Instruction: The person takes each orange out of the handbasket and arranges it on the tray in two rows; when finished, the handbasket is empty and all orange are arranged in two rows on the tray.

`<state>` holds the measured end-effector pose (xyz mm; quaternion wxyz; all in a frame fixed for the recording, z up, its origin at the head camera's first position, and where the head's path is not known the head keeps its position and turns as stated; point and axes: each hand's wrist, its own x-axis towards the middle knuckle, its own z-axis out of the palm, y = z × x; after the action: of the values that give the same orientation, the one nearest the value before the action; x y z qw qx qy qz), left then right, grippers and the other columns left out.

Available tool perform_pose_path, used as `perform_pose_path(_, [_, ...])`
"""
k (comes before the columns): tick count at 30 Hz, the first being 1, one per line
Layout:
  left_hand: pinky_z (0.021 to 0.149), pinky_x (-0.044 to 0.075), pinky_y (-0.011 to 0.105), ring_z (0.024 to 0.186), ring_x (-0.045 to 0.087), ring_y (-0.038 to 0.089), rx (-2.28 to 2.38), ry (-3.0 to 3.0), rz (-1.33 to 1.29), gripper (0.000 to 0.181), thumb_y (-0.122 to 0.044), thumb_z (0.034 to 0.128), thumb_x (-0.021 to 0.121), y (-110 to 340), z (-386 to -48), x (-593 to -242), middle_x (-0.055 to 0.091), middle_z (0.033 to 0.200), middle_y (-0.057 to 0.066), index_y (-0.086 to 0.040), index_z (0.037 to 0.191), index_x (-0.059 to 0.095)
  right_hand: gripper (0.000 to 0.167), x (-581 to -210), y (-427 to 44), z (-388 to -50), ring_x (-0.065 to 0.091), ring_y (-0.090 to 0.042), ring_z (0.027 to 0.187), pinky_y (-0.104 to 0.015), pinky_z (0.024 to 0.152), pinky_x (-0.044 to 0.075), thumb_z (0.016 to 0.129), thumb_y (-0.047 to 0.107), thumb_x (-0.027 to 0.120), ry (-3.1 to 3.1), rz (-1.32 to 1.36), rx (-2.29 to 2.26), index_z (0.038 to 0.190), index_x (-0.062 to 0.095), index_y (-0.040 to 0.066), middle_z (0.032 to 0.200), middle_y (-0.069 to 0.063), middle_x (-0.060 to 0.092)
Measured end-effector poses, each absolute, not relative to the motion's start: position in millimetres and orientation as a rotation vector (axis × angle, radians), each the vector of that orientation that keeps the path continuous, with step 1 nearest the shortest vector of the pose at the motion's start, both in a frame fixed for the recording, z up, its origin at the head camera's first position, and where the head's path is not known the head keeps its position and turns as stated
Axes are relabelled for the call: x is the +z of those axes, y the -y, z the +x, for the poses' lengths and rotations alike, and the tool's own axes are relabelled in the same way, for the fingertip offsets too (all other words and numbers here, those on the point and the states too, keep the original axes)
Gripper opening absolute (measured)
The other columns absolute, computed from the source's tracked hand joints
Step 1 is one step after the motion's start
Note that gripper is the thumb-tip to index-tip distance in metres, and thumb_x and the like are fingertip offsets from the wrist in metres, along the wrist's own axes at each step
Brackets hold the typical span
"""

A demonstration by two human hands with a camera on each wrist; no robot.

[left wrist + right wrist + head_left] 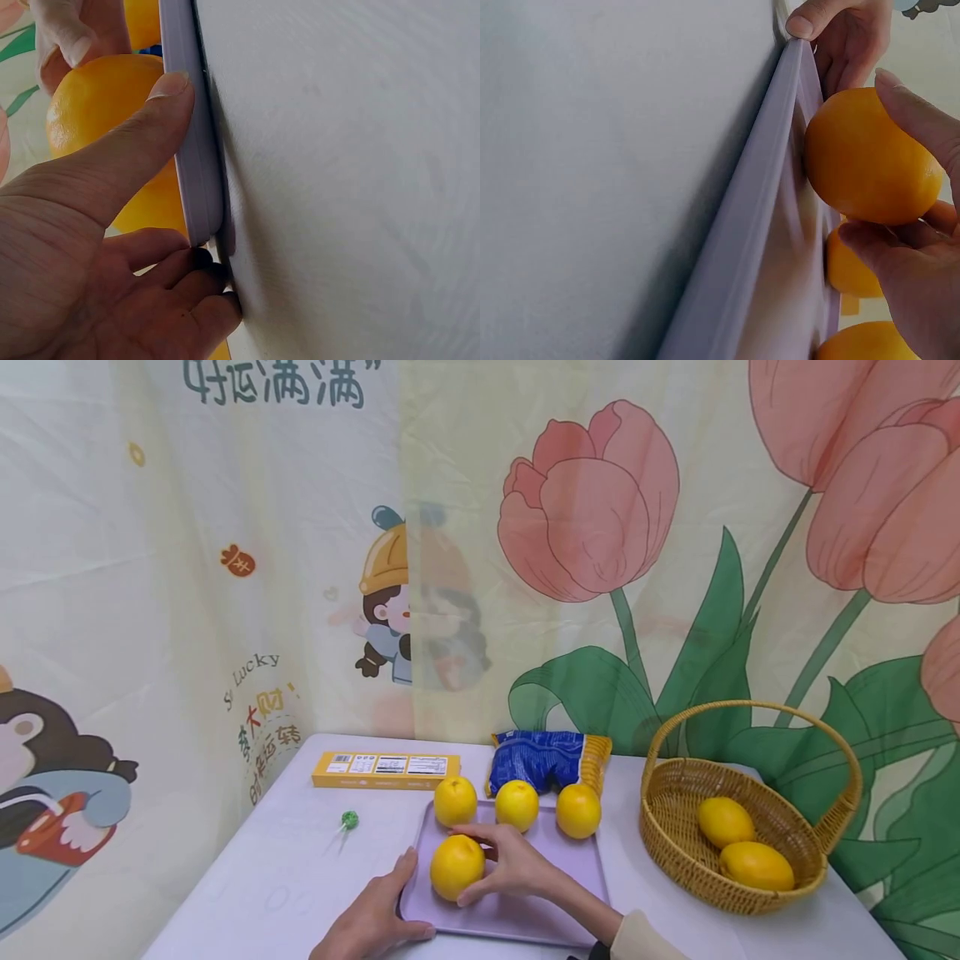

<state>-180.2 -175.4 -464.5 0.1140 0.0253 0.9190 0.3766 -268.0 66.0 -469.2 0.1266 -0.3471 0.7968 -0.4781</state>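
Note:
My right hand (513,863) holds an orange (457,867) at the left part of a light purple tray (525,917). In the right wrist view, the thumb and fingers of that hand (922,255) curve round the orange (874,156). My left hand (371,914) grips the tray's near left corner, its thumb on the rim (196,150) in the left wrist view, with the fingers at the tray's side. Along the tray's far edge sit three more oranges: left (455,801), middle (517,805) and right (578,811).
A wicker basket (675,868) with two yellow fruits (756,865) stands at the right. Behind the tray lie a blue and yellow packet (547,760) and a flat yellow box (386,771). A green lollipop (349,819) lies left of the tray. A printed curtain (450,527) hangs behind the table.

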Motion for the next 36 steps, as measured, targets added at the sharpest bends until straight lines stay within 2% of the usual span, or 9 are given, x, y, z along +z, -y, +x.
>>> perform_pose_path(8, [0.121, 0.039, 0.070, 0.144, 0.051, 0.050, 1.090, -2.700, 0.056, 0.114, -0.024, 0.0738, 0.101, 174.1, -180.4, -464.5, 0.047, 0.162, 0.030, 0.005, 0.163, 0.038, 0.084, -466.2, -71.4, -270.4, 0.062, -0.014, 0.130, -0.030, 0.114, 0.054, 0.076, 0.017, 0.100, -2.368, -1.036, -1.333, 0.151, 0.062, 0.006, 0.147, -0.008, 0.067])
perform_pose_path(14, [0.121, 0.039, 0.070, 0.144, 0.051, 0.050, 1.089, -2.694, 0.034, 0.113, -0.024, 0.0736, 0.101, 172.9, -180.5, -464.4, 0.047, 0.162, 0.029, 0.004, 0.164, 0.038, 0.078, -450.4, -73.4, -267.2, 0.062, -0.005, 0.114, -0.031, 0.107, 0.057, 0.074, 0.029, 0.100, -2.572, -1.130, -1.008, 0.140, 0.065, 0.008, 0.131, 0.004, 0.071])
perform_pose_path(21, [0.120, 0.040, 0.071, 0.141, 0.054, 0.049, 1.067, -2.711, 0.035, 0.112, -0.025, 0.0731, 0.102, 174.1, -179.7, -463.6, 0.050, 0.159, 0.031, 0.003, 0.163, 0.040, 0.079, -431.0, -71.9, -260.3, 0.057, -0.005, 0.105, -0.029, 0.101, 0.058, 0.069, 0.027, 0.100, -2.673, -1.191, -0.585, 0.140, 0.068, 0.012, 0.119, 0.007, 0.065])
perform_pose_path(25, [0.120, 0.040, 0.070, 0.140, 0.055, 0.048, 1.066, -2.699, 0.021, 0.113, -0.026, 0.0729, 0.102, 173.6, -180.2, -463.5, 0.049, 0.160, 0.030, 0.003, 0.163, 0.040, 0.071, -431.9, -68.3, -263.3, 0.058, -0.002, 0.103, -0.026, 0.100, 0.057, 0.069, 0.026, 0.101, -2.632, -1.185, -0.752, 0.131, 0.070, 0.014, 0.117, 0.011, 0.067])
perform_pose_path(28, [0.120, 0.041, 0.071, 0.139, 0.055, 0.048, 1.079, -2.704, 0.045, 0.113, -0.025, 0.0731, 0.102, 174.3, -180.0, -463.6, 0.049, 0.160, 0.030, 0.003, 0.163, 0.040, 0.071, -437.7, -65.3, -265.6, 0.060, -0.003, 0.106, -0.026, 0.099, 0.058, 0.067, 0.022, 0.102, -2.574, -1.186, -0.960, 0.128, 0.068, 0.015, 0.119, 0.009, 0.070])
perform_pose_path(33, [0.119, 0.041, 0.071, 0.140, 0.054, 0.050, 1.084, -2.721, 0.093, 0.112, -0.026, 0.0746, 0.101, 176.1, -179.5, -464.5, 0.048, 0.160, 0.031, 0.005, 0.162, 0.040, 0.077, -449.0, -60.2, -265.5, 0.060, -0.005, 0.115, -0.026, 0.101, 0.058, 0.066, 0.017, 0.101, -2.446, -1.155, -1.178, 0.136, 0.069, 0.015, 0.130, 0.005, 0.071])
perform_pose_path(36, [0.119, 0.041, 0.071, 0.141, 0.054, 0.049, 1.075, -2.714, 0.080, 0.112, -0.027, 0.0748, 0.101, 175.7, -180.0, -464.8, 0.048, 0.160, 0.031, 0.004, 0.163, 0.039, 0.076, -454.7, -57.3, -264.7, 0.059, -0.004, 0.115, -0.024, 0.102, 0.057, 0.069, 0.016, 0.101, -2.366, -1.124, -1.244, 0.139, 0.071, 0.018, 0.131, 0.008, 0.069])
